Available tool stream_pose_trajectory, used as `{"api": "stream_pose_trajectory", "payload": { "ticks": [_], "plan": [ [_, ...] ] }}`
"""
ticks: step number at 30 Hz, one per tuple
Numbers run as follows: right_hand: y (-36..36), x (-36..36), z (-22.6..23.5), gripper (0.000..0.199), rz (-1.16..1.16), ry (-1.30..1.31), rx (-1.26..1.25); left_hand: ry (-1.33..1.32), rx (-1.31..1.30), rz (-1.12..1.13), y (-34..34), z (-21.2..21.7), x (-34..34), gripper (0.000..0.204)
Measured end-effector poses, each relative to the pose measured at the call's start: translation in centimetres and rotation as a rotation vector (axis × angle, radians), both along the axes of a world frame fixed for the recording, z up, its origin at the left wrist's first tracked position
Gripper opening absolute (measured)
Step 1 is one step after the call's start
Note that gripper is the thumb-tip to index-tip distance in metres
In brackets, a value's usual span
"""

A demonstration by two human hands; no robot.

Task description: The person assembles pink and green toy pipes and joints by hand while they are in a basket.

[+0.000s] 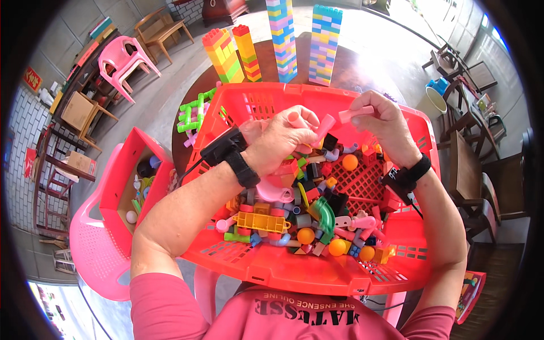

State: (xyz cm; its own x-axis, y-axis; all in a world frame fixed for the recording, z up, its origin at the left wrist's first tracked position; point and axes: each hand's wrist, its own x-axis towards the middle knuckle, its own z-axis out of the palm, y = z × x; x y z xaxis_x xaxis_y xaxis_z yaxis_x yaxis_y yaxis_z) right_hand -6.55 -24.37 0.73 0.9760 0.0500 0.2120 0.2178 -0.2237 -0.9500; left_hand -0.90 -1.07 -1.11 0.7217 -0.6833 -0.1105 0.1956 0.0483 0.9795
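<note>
Above a big red plastic basket [334, 277], my left hand [277, 139] is closed around pink toy pipe pieces; one pink tube [325, 126] sticks out to the right and another tube end [296, 119] points up. My right hand [385, 127] pinches a short pink toy pipe [356, 114], its end a small gap from the left hand's tube. Below both hands the basket holds a jumble of toy parts, among them orange balls [306, 236], a green curved slide piece [324, 218] and a yellow truck-like frame [262, 222].
Block towers in yellow and red [224, 55] and in pastel colours [325, 45] stand on the round table behind the basket. A green pipe frame [194, 116] lies at its left. A red box [122, 195] of toys sits on a pink chair [93, 249]; wooden chairs [462, 164] line the right.
</note>
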Motion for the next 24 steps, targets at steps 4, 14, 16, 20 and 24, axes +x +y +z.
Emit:
{"api": "stream_pose_trajectory", "payload": {
  "ticks": [4,14,16,20,24],
  "plan": [
    [0.0,0.1,0.1,0.014,0.009,-0.043,-0.012,-0.004,-0.033,-0.090,-0.1,-0.2,-0.3,0.019],
    [1.0,-0.8,0.8,0.013,0.102,0.064,-0.058,-0.095,-0.008,-0.122,0.0,0.1,-0.4,0.021],
    [1.3,-1.0,0.7,0.012,0.132,0.064,-0.071,-0.100,0.008,-0.114,-0.1,0.1,-0.6,0.021],
    [1.6,-1.1,0.5,0.017,0.173,-0.082,-0.349,-0.150,0.045,-0.116,-0.3,0.1,-0.6,0.019],
    [1.7,-1.2,0.2,0.022,0.211,-0.188,-0.543,-0.054,-0.007,-0.139,-0.2,-0.1,-0.2,0.014]
  ]
}}
